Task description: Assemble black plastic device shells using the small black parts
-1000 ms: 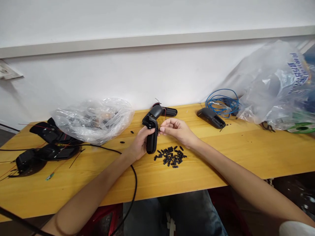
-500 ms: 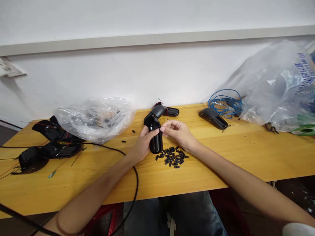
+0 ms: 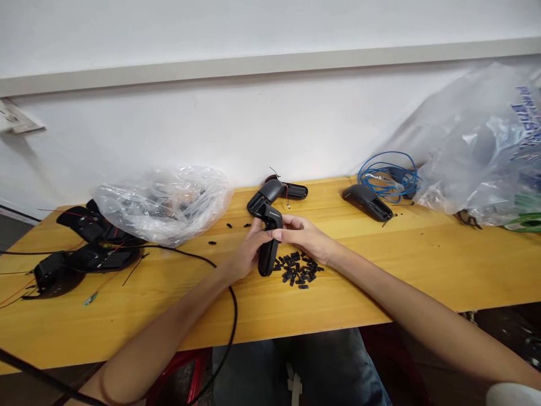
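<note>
A black angled plastic housing [image 3: 267,255] with small pale lettering on its upper part is between my hands above the table. My left hand [image 3: 249,251] grips it from the left, thumb across its front. From the right, my right hand [image 3: 302,237] is closed on its edge, thumb on the front and fingers behind. Below and right of the housing lies a pile of small black plastic pieces [image 3: 301,270]. Another dark housing [image 3: 265,195] rests just behind, with a further black housing [image 3: 295,192] and red wires beside it.
Left: a clear plastic bag [image 3: 169,203], black housings [image 3: 101,259] with loose wires, and a black cable [image 3: 230,316] curving over the front edge. Right: a dark housing [image 3: 367,202], coiled blue wire [image 3: 386,177] and a large plastic bag [image 3: 473,152]. A few loose black pieces [image 3: 212,243] lie left of my hands.
The housing has been turned in my hands and now shows its lettered side. My right hand has shifted from a fingertip pinch at its edge to a fuller hold, slightly lower.
</note>
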Demonstrator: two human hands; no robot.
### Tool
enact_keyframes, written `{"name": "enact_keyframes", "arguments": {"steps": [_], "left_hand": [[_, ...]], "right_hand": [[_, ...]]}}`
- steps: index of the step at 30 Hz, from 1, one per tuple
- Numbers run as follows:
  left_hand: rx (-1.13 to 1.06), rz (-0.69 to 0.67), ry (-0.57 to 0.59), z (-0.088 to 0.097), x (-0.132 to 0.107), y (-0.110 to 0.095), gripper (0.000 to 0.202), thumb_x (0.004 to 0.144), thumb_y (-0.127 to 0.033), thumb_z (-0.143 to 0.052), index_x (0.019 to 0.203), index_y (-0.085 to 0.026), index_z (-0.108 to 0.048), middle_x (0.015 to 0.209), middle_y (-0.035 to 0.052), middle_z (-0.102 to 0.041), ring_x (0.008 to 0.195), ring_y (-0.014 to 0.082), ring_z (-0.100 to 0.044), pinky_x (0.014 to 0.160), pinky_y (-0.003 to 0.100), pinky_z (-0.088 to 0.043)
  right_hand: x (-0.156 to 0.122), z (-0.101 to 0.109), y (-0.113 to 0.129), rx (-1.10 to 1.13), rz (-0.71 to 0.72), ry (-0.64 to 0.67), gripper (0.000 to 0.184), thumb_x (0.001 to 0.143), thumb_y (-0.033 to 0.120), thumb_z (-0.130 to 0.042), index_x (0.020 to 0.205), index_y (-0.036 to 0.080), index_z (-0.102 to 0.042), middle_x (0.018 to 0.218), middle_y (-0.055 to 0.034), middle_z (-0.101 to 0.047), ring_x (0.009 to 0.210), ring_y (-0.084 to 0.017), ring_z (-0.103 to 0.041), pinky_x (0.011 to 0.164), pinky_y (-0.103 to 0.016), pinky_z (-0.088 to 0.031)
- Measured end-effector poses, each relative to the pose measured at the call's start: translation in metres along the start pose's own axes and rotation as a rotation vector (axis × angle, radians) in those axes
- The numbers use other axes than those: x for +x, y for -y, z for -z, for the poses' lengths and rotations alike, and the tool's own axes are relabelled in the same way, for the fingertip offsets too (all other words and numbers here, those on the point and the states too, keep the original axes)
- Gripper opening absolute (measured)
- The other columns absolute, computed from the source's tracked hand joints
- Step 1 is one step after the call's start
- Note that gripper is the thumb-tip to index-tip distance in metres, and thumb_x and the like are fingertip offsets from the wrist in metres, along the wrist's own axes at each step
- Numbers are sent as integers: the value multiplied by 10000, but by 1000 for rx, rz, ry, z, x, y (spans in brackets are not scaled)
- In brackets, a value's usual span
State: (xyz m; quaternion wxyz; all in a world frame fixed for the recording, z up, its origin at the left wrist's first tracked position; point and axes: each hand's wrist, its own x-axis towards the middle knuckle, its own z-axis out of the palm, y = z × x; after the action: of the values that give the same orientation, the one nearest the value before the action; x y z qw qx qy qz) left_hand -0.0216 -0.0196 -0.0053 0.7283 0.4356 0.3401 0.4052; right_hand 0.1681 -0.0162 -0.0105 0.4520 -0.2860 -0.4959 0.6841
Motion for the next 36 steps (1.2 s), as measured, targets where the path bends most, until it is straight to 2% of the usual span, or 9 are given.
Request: {"name": "enact_keyframes", "arguments": {"steps": [4, 8, 11, 16, 21, 26, 29, 32, 36], "left_hand": [[55, 59, 167, -5, -4, 0, 721, 893, -572, -855, 1441, -268, -499, 680, -49, -617, 517, 173, -585, 510, 283, -405], [114, -109, 84, -10, -3, -1, 968, 906, -549, -878, 1649, -316, -303, 934, 8, -769, 790, 222, -742, 763, 335, -593], [300, -272, 17, -9, -4, -7, 774, 975, -554, -812, 1603, -288, -446, 1243, 86, -794, 1155, 274, -759, 1056, 409, -592], [667, -557, -31, -9, -13, -14, 633, 931, -452, -870, 1480, -237, -638, 1508, 138, -718, 1329, 314, -726, 1148, 435, -588], [841, -856, -91, -4, -12, -18, 628, 902, -346, -883, 1482, -229, -671, 1470, 130, -759, 1304, 300, -767, 1156, 412, -610], [1206, -1089, -77, 23, -6, -37, 618, 874, -355, -900, 1444, -240, -691, 1273, 102, -833, 1115, 277, -816, 1015, 410, -653], [1341, -1111, -37, 39, -4, -46, 579, 914, -427, -873, 1431, -241, -692, 1207, 95, -840, 1097, 278, -813, 1032, 424, -637], [1379, -1106, 21, 46, -3, -49, 575, 943, -471, -848, 1442, -236, -684, 1235, 109, -836, 1104, 280, -812, 1043, 428, -629], [1383, -1102, 75, 45, -2, -47, 573, 949, -481, -837, 1437, -232, -672, 1225, 109, -838, 1098, 282, -815, 1029, 435, -629]], "right_hand": [[-3, -1, 4, -9, -42, 108, 430, 838, 549, -965, 992, 200, -766, 837, -17, -779, 653, -195, -745, 683, -330, -634], [0, 3, 8, -46, 86, 21, 464, 794, 545, -999, 1005, 210, -757, 869, -11, -771, 649, -170, -714, 643, -300, -609], [0, 5, 14, -57, 217, -100, 531, 706, 528, -1058, 1044, 222, -785, 996, -31, -802, 846, -194, -742, 809, -313, -639], [-6, -1, 20, -35, 278, -109, 566, 705, 436, -1078, 1169, 275, -795, 1100, -22, -822, 991, -222, -772, 968, -357, -653], [-12, -3, 15, -74, 284, -64, 683, 765, 491, -1047, 1359, 338, -746, 1317, -28, -801, 1213, -275, -762, 1099, -432, -638], [-15, 9, 14, -419, 330, -37, 730, 922, 539, -916, 1555, 337, -613, 1600, -82, -648, 1513, -341, -595, 1309, -562, -481], [-17, 17, 17, -717, 508, 1, 904, 1001, 451, -828, 1753, 354, -337, 1720, -117, -508, 1606, -355, -487, 1364, -607, -393], [-16, 23, 20, -956, 746, 84, 1102, 991, 324, -801, 1810, 402, -68, 1761, -130, -418, 1623, -383, -444, 1345, -665, -400], [-12, 26, 18, -1091, 870, 150, 1131, 965, 288, -788, 1798, 420, -35, 1756, -146, -381, 1568, -429, -483, 1280, -721, -454]]}}
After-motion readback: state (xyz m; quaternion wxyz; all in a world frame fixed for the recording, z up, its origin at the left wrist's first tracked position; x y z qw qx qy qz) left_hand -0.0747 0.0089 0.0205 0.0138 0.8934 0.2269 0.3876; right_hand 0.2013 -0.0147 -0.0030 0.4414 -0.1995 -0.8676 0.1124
